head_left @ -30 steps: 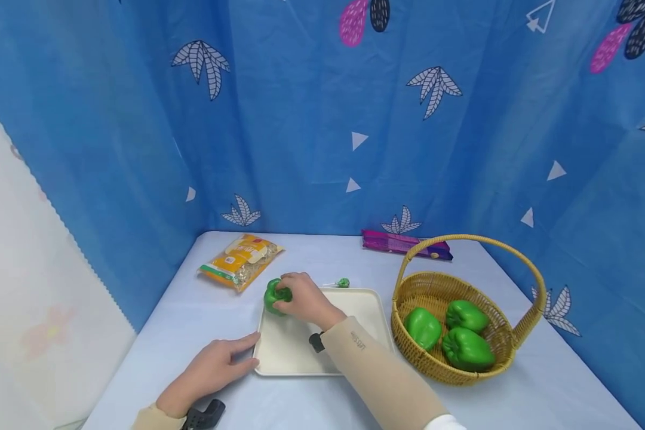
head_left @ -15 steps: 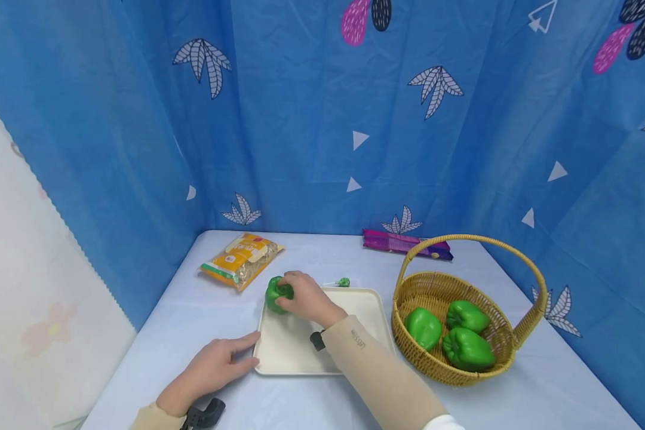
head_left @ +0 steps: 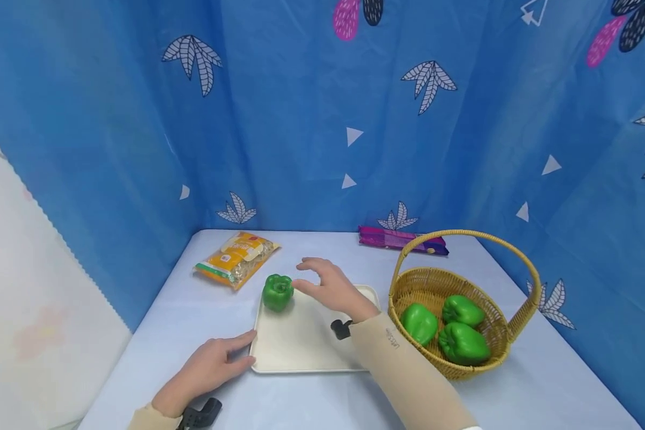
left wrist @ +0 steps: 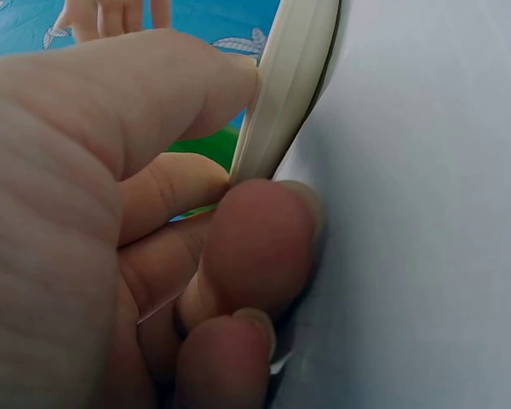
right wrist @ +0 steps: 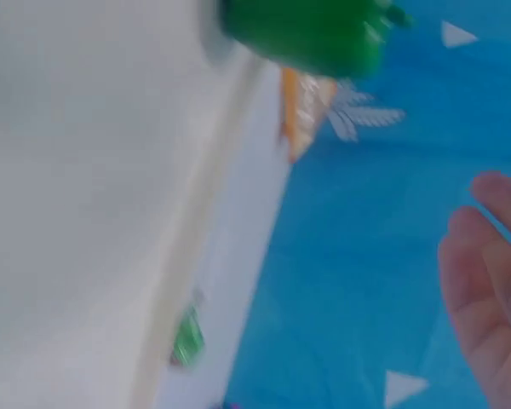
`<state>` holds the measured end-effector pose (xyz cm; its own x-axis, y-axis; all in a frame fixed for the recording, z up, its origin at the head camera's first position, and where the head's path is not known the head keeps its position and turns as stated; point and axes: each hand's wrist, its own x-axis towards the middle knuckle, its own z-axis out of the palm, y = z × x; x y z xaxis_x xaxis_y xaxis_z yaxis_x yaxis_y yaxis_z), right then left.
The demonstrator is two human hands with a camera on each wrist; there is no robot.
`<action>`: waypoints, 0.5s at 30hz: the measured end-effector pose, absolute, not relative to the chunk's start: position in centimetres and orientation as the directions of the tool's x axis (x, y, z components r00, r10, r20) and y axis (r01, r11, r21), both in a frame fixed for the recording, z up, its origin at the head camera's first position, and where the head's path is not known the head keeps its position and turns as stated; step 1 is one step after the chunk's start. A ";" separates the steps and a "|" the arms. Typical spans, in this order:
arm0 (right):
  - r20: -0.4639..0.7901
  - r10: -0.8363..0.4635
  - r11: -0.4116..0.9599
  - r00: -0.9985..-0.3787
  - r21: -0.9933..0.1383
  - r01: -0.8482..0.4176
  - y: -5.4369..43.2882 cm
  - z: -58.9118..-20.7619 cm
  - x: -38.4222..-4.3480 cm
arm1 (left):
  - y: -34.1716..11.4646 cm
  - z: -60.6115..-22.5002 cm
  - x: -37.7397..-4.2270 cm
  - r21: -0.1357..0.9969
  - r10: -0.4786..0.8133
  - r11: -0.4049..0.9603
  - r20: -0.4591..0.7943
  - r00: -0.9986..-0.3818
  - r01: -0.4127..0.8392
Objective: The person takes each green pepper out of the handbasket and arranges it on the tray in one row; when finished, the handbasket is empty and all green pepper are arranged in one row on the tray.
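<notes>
A green bell pepper (head_left: 277, 292) stands upright in the far left corner of the cream tray (head_left: 301, 355). My right hand (head_left: 335, 289) hovers just right of it, fingers spread and nothing between them. In the right wrist view, the pepper (right wrist: 311, 30) is blurred at the top, apart from the fingers (right wrist: 473, 264). My left hand (head_left: 215, 364) rests at the tray's near left corner. The left wrist view has the thumb and a fingertip against the outer side of the tray rim (left wrist: 281, 85), other fingers bent beside the white tabletop.
A wicker basket (head_left: 400, 346) with a tall handle holds 3 green bell peppers (head_left: 464, 343) to the right. An orange food bag (head_left: 237, 260) lies at the back left, a purple packet (head_left: 403, 240) at the back right. Behind the tray is a small green-wrapped item (right wrist: 187, 336).
My right hand has let go of the bell pepper and moved right and up from it. The pepper stays in the tray corner. My left hand keeps its place; the head view shifts slightly.
</notes>
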<state>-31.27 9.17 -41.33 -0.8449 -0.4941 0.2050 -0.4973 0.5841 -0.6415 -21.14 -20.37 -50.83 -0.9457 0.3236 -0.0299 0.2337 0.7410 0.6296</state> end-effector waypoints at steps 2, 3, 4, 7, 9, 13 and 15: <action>0.246 -0.495 0.565 -0.833 -0.638 -0.524 11.2 -40.2 -30.9 | -20.3 -50.8 -21.3 0.635 0.320 0.738 -0.028 -0.947 0.231; 0.264 -0.492 0.563 -0.830 -0.631 -0.534 12.2 -39.6 -30.6 | -20.3 -50.7 -21.4 0.637 0.316 0.738 -0.036 -0.948 0.222; 0.276 -0.484 0.566 -0.830 -0.625 -0.538 13.4 -39.2 -30.4 | -20.3 -50.7 -21.5 0.637 0.314 0.740 -0.041 -0.948 0.217; 0.303 -0.441 0.593 -0.845 -0.609 -0.527 16.8 -37.8 -29.4 | -20.4 -50.7 -21.6 0.632 0.301 0.748 -0.055 -0.952 0.200; 0.314 -0.419 0.609 -0.852 -0.599 -0.520 19.0 -37.0 -28.7 | -20.5 -50.7 -21.5 0.635 0.288 0.750 -0.062 -0.956 0.184; 0.265 -0.396 0.634 -0.879 -0.614 -0.471 23.5 -35.8 -26.9 | -20.5 -50.8 -21.5 0.641 0.294 0.744 -0.059 -0.954 0.190; 0.242 -0.377 0.655 -0.894 -0.612 -0.442 25.6 -35.6 -26.3 | -20.3 -50.9 -21.7 0.639 0.311 0.740 -0.048 -0.949 0.210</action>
<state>-26.27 25.64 -35.55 -0.8939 -0.3772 0.2421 -0.4423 0.6552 -0.6124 -21.71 -20.31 -50.85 -0.9491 0.3113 -0.0481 0.2102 0.7398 0.6391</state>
